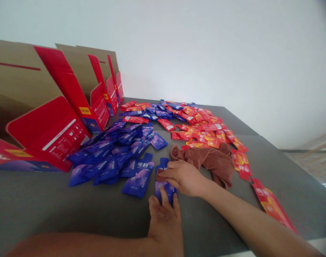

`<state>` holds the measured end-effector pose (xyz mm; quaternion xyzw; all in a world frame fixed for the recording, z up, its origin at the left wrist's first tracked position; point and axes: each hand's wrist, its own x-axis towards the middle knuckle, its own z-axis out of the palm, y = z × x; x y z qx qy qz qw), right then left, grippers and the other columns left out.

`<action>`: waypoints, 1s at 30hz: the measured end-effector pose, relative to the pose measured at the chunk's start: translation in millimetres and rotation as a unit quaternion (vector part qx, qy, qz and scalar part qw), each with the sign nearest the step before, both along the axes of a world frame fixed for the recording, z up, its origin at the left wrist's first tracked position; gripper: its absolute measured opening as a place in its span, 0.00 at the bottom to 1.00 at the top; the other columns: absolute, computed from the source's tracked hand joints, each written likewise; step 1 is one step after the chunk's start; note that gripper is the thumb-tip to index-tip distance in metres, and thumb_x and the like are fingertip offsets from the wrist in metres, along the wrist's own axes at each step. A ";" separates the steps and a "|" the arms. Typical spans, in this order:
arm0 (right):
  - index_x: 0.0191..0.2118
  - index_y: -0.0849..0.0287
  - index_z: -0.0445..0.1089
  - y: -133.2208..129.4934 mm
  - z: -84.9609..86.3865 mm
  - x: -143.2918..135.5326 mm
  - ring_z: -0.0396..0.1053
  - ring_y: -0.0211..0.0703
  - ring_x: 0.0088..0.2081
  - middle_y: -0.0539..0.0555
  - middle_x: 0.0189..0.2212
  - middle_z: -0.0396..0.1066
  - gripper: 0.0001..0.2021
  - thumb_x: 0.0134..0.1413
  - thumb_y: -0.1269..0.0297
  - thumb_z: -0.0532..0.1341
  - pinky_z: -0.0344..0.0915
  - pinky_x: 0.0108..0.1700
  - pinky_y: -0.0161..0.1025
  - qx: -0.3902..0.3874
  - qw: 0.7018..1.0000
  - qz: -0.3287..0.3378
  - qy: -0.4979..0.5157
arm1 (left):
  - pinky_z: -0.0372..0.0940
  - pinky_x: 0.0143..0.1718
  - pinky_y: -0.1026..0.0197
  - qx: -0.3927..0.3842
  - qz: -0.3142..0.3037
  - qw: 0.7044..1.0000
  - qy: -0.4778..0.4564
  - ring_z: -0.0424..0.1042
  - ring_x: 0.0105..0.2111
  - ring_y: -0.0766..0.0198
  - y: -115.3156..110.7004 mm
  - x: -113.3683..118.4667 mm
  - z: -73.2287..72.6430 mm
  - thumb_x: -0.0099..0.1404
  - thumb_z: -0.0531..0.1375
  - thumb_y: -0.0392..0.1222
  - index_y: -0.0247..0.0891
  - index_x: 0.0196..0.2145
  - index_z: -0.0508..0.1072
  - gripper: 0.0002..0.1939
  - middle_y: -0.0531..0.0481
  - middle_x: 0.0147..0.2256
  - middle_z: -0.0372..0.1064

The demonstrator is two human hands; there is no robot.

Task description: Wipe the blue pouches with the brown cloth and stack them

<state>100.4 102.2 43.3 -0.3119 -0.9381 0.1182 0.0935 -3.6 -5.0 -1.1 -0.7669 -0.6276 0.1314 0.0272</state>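
A blue pouch (165, 191) lies flat on the grey table (112, 210), front side up. My left hand (165, 212) rests on its lower end, fingers apart and pressing down. Across the pouch's upper part, my right hand (183, 177) has its fingers closed on a brown cloth (222, 164), whose bunched end pokes out at the fingertips on the pouch. The rest of the cloth lies crumpled to the right, beyond my right wrist. Just left of the pouch is another blue pouch (138, 178), lying by itself.
A heap of blue pouches (109, 153) is at the left. Red and orange pouches (205, 132) spread over the back and right, one near the right edge (272, 203). Open red cartons (53, 135) stand along the left. A white wall (192, 50) is behind.
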 end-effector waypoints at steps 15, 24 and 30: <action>0.48 0.53 0.69 -7.8 -0.8 -0.1 0.62 0.40 0.38 0.53 0.34 0.66 0.14 0.62 0.62 0.50 0.55 0.41 0.37 -0.014 1.000 0.025 0.010 | 0.54 0.53 0.35 0.001 0.007 1.000 -0.022 0.64 0.51 0.46 -0.9 2.9 -4.6 0.61 0.50 0.32 0.50 0.53 0.62 0.23 0.36 0.57 0.57; 0.49 0.55 0.68 18.1 -7.0 12.7 0.62 0.40 0.36 0.54 0.31 0.65 0.14 0.62 0.64 0.51 0.55 0.38 0.36 0.024 0.999 -0.046 -0.009 | 0.55 0.52 0.36 0.034 0.009 0.999 -0.030 0.63 0.53 0.46 -1.1 3.0 -4.8 0.61 0.49 0.32 0.49 0.52 0.63 0.23 0.36 0.58 0.56; 0.47 0.54 0.69 -9.3 0.7 -0.9 0.62 0.41 0.37 0.53 0.33 0.66 0.13 0.61 0.63 0.51 0.54 0.41 0.38 -0.008 1.000 0.029 0.010 | 0.54 0.53 0.36 0.005 0.003 1.000 -0.021 0.64 0.51 0.46 -1.2 2.0 -3.0 0.61 0.50 0.32 0.50 0.53 0.62 0.23 0.37 0.57 0.58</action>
